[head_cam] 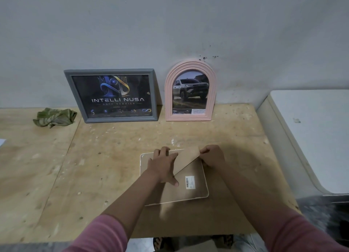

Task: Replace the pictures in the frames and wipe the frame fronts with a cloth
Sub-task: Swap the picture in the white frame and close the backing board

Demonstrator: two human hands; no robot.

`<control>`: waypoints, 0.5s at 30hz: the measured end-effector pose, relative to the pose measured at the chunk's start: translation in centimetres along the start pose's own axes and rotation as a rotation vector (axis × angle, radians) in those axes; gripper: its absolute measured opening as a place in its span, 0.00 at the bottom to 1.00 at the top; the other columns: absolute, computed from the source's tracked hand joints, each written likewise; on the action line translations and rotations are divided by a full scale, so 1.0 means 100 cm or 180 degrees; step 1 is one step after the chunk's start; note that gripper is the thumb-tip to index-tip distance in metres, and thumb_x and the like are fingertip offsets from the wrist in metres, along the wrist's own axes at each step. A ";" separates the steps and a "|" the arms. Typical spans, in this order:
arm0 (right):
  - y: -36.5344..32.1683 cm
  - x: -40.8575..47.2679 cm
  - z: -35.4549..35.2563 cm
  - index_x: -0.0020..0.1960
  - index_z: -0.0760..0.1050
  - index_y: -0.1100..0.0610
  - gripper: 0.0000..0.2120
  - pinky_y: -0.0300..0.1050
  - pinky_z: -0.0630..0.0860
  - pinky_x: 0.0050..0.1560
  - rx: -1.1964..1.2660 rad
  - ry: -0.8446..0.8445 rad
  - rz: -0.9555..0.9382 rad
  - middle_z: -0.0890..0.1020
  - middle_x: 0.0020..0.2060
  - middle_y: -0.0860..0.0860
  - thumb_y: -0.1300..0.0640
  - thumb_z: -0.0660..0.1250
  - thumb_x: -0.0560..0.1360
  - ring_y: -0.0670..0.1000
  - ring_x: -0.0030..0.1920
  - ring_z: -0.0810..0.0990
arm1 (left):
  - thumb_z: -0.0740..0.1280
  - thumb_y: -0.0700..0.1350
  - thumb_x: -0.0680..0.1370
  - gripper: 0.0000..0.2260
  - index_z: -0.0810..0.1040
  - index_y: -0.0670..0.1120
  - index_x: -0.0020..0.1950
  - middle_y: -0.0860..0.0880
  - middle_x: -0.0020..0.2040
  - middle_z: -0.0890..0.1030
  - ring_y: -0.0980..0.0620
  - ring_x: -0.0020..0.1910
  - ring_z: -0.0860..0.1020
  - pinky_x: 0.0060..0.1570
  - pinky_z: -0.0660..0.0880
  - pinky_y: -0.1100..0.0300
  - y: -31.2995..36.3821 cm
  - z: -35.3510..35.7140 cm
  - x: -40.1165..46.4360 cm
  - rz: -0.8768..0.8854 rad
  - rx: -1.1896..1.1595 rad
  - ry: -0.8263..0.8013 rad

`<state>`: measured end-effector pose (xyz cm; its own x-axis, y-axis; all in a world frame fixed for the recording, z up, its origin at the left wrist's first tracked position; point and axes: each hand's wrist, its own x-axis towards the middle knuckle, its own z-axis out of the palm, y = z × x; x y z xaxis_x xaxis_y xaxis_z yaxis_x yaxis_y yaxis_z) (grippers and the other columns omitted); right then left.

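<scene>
1. Head view: a white-edged rectangular frame lies face down on the plywood table, near its front edge, brown backing side up with a barcode sticker on it.
2. The left hand presses flat on the frame's back, fingers spread and straight.
3. The right hand pinches the far corner of the brown cardboard backing board, which is tilted up off the frame.
4. A grey rectangular frame with a dark logo print and a pink arched frame with a truck picture lean upright against the wall, side by side.
5. A crumpled green cloth lies left of the grey frame.
</scene>
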<state>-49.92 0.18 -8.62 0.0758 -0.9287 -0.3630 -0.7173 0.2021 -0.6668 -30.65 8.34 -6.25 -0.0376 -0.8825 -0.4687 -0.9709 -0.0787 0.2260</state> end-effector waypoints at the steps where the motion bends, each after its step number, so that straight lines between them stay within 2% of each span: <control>1: 0.000 0.001 -0.002 0.30 0.78 0.55 0.09 0.44 0.77 0.40 0.0003 -0.0080 0.0081 0.82 0.32 0.54 0.65 0.69 0.66 0.52 0.34 0.79 | 0.78 0.59 0.59 0.49 0.58 0.57 0.75 0.48 0.71 0.57 0.43 0.69 0.57 0.62 0.69 0.43 0.001 -0.001 0.000 -0.0008 0.0043 -0.0009; 4: -0.002 0.005 -0.007 0.28 0.78 0.56 0.08 0.46 0.78 0.38 0.0016 -0.0233 0.0190 0.80 0.28 0.53 0.66 0.70 0.64 0.52 0.30 0.78 | 0.78 0.60 0.59 0.48 0.58 0.57 0.75 0.49 0.71 0.57 0.44 0.69 0.57 0.61 0.69 0.44 0.001 -0.002 -0.001 -0.0023 0.0074 -0.0023; 7: -0.003 0.011 -0.009 0.31 0.79 0.63 0.05 0.48 0.79 0.33 0.0055 -0.0285 0.0073 0.81 0.28 0.58 0.65 0.69 0.65 0.53 0.28 0.78 | 0.78 0.60 0.59 0.49 0.57 0.59 0.75 0.49 0.71 0.57 0.44 0.69 0.57 0.61 0.68 0.44 0.000 -0.001 -0.003 0.0001 0.0048 0.0012; 11: -0.012 0.023 -0.015 0.29 0.76 0.57 0.09 0.45 0.79 0.31 0.0061 -0.0432 0.0010 0.81 0.30 0.57 0.67 0.68 0.65 0.53 0.26 0.79 | 0.78 0.60 0.59 0.49 0.57 0.58 0.75 0.50 0.72 0.56 0.43 0.70 0.56 0.63 0.67 0.43 -0.001 0.000 -0.002 0.0013 -0.0011 0.0052; 13: -0.014 0.028 -0.015 0.29 0.74 0.54 0.11 0.39 0.76 0.31 -0.0277 -0.0537 -0.0180 0.83 0.35 0.56 0.66 0.67 0.67 0.52 0.29 0.79 | 0.78 0.59 0.59 0.49 0.56 0.58 0.75 0.49 0.73 0.56 0.43 0.70 0.56 0.64 0.66 0.42 -0.002 0.002 -0.002 0.0025 -0.0017 0.0031; 15: -0.015 0.029 -0.014 0.30 0.71 0.52 0.12 0.38 0.73 0.37 -0.0623 -0.0527 -0.0351 0.83 0.40 0.56 0.65 0.63 0.69 0.53 0.38 0.79 | 0.78 0.59 0.59 0.49 0.56 0.58 0.75 0.49 0.73 0.56 0.42 0.70 0.56 0.65 0.66 0.42 -0.003 0.004 -0.001 0.0041 -0.0024 0.0035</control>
<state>-49.58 -3.26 -7.73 0.2615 -0.8750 -0.4075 -0.8173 0.0238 -0.5757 -30.43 8.68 -6.60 -0.0474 -0.8886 -0.4563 -0.9686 -0.0708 0.2384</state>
